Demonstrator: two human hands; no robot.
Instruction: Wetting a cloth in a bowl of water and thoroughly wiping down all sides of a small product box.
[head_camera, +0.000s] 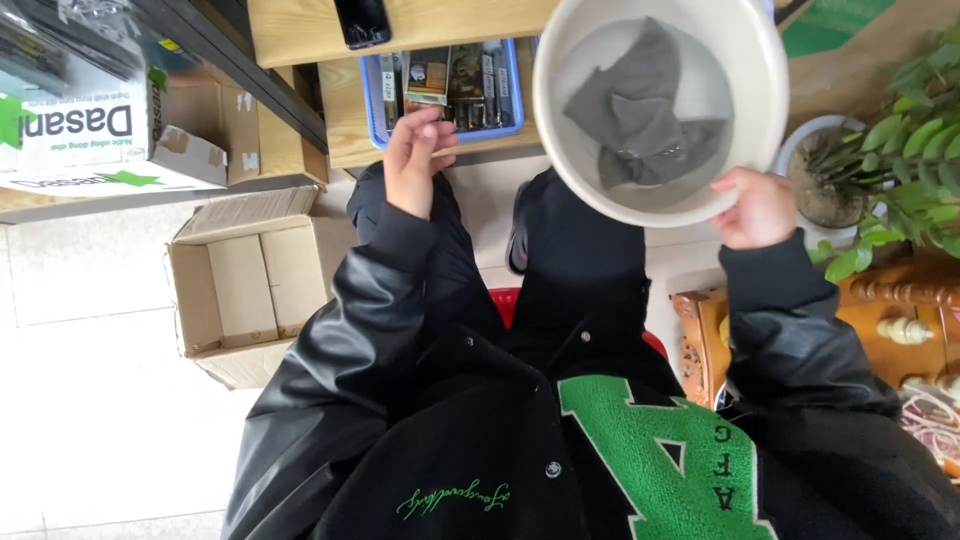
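My right hand (760, 208) grips the near rim of a round white basin (745, 45) and holds it up, tilted toward me. A grey cloth (645, 105) lies soaked in shallow water inside the basin. My left hand (413, 160) is raised in front of a blue tray (512, 90) of small packets on a low wooden shelf. Its fingers are loosely curled and hold nothing. I am seated, in a black jacket with a green letter patch.
An open cardboard box (250, 285) stands on the pale floor at my left. A wooden shelf (300, 40) carries a dark phone (362, 22). A potted green plant (900, 160) and carved wooden furniture (900, 310) stand on my right. A red stool edge (503, 300) shows under me.
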